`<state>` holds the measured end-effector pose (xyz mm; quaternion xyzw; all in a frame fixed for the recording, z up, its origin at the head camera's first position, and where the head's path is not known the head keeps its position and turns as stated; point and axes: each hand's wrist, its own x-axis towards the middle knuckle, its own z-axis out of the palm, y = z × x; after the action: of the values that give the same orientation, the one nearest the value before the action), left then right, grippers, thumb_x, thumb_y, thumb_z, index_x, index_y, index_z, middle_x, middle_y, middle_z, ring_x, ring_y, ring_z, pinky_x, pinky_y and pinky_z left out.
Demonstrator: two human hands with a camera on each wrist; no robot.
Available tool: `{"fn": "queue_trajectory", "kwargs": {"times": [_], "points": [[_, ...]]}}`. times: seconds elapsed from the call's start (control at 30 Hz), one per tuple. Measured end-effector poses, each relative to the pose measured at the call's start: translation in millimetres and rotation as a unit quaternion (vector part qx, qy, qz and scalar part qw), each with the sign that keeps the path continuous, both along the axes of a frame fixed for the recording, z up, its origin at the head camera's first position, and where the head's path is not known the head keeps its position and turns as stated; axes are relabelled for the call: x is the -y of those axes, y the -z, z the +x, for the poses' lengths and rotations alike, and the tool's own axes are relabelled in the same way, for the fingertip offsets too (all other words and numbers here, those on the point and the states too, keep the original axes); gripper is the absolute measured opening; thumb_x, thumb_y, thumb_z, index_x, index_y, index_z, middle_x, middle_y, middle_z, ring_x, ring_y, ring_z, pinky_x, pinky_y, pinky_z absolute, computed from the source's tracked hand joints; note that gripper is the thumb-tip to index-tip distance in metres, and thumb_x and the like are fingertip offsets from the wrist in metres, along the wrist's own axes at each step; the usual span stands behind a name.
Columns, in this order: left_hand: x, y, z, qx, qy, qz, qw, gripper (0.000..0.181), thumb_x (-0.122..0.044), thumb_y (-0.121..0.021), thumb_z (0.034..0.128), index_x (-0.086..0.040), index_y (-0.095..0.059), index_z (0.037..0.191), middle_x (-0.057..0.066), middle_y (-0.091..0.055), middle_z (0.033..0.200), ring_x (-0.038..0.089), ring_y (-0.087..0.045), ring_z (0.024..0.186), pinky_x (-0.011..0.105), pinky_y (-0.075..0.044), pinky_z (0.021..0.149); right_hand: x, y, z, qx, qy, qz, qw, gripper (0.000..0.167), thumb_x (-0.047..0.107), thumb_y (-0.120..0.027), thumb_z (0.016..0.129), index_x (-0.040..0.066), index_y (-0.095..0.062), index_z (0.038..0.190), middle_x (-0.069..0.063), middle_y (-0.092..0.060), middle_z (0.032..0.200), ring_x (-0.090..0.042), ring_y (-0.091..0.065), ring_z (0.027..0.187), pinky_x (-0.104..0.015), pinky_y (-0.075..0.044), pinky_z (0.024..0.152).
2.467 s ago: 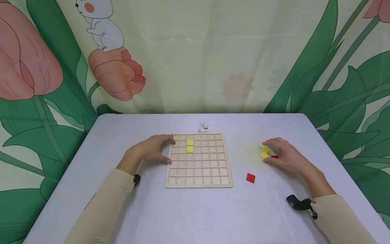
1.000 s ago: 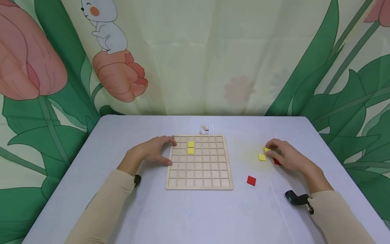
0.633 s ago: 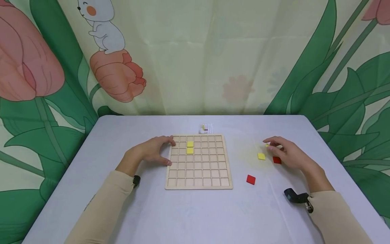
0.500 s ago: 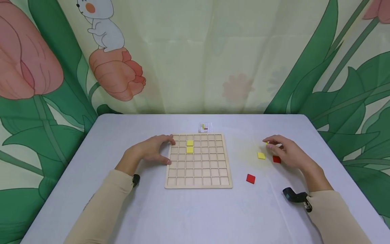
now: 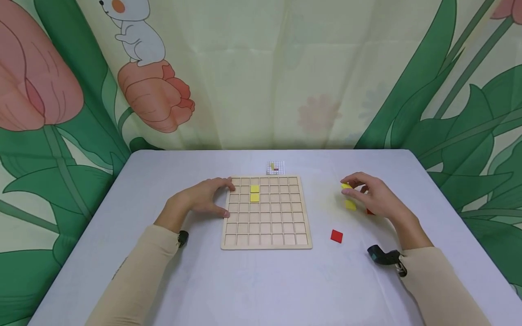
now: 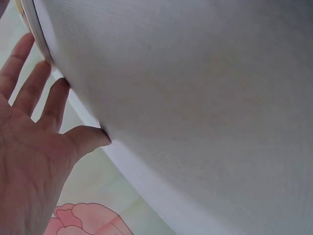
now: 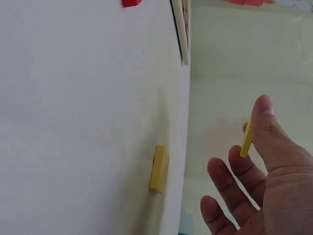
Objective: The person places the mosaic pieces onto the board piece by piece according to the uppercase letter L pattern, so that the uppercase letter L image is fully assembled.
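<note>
Resting at the left rim of the wooden grid board [image 5: 266,247] with the left hand [image 5: 204,194], thumb and fingers spread apart, nothing pinched. See on the board, third column from left, two yellow square tiles [image 5: 254,197], one directly beyond the other; just past the far rim, a small printed pattern card [image 5: 275,167]. Right of the board, nearer the person, note a loose red tile [image 5: 336,236]. Further beyond, find the held yellow tile [image 7: 247,139], clamped between thumb and fingertips of the right hand [image 5: 375,194]: raised, nearly edge-on to the right wrist view, without clear long axis, with the board well off to its left, right rim facing it. Near the grip, see a loose yellow tile [image 5: 350,205] and, partly hidden by the hand, a second red tile [image 5: 369,211].
</note>
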<state>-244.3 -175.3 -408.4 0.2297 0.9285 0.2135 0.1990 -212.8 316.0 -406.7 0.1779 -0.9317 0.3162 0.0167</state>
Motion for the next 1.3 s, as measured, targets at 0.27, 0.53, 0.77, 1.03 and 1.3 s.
{"fn": "queue_trajectory", "kwargs": {"times": [0.27,0.53,0.77,1.03,1.3], "points": [[-0.1,-0.4,0.4,0.002,-0.003,0.006,1.0000,0.071,-0.039,-0.093,0.0751,-0.022,-0.057,0.135,0.002,-0.030,0.169,0.029,-0.025,0.156,0.050,-0.022,0.127,20.7,-5.9,-7.9,0.001,-0.016,-0.015,0.9998,0.031,0.028,-0.074,0.097,0.010,-0.070,0.122,0.000,-0.068,0.111,-0.020,-0.057,0.096,-0.024,-0.049,0.076],[0.6,-1.1,0.0,0.002,-0.008,0.004,1.0000,0.071,-0.039,-0.093,0.0744,-0.023,-0.057,0.134,0.002,-0.030,0.169,0.029,-0.025,0.156,0.050,-0.023,0.126,40.3,-12.1,-9.0,0.011,-0.034,-0.053,0.9979,0.028,0.025,-0.074,0.097,0.015,-0.070,0.122,-0.002,-0.065,0.108,-0.021,-0.053,0.075,-0.026,-0.045,0.061],[1.5,-0.2,0.2,0.004,0.000,0.009,1.0000,0.073,-0.040,-0.093,0.0743,-0.021,-0.057,0.135,0.002,-0.029,0.169,0.029,-0.024,0.157,0.050,-0.021,0.127,56.2,-11.9,-11.6,0.000,-0.063,-0.069,0.9957,0.026,0.020,-0.075,0.096,0.016,-0.071,0.121,-0.005,-0.065,0.109,-0.019,-0.046,0.066,-0.027,-0.038,0.054],[1.4,-1.3,0.0,-0.003,0.007,0.016,0.9999,0.071,-0.036,-0.094,0.0742,-0.020,-0.058,0.134,0.004,-0.031,0.168,0.030,-0.026,0.156,0.050,-0.024,0.126,76.6,-17.2,-14.6,-0.001,-0.080,-0.081,0.9935,0.026,0.022,-0.074,0.096,0.019,-0.071,0.122,-0.003,-0.065,0.109,-0.020,-0.047,0.065,-0.028,-0.039,0.057],[0.7,-2.9,2.0,0.006,-0.004,0.015,0.9999,0.072,-0.037,-0.094,0.0738,-0.022,-0.058,0.134,0.001,-0.029,0.169,0.029,-0.025,0.156,0.050,-0.023,0.126,97.7,-20.2,-15.5,0.034,-0.116,-0.108,0.9868,0.027,0.019,-0.075,0.096,0.018,-0.070,0.122,-0.004,-0.065,0.110,-0.023,-0.051,0.068,-0.027,-0.041,0.062]]}}
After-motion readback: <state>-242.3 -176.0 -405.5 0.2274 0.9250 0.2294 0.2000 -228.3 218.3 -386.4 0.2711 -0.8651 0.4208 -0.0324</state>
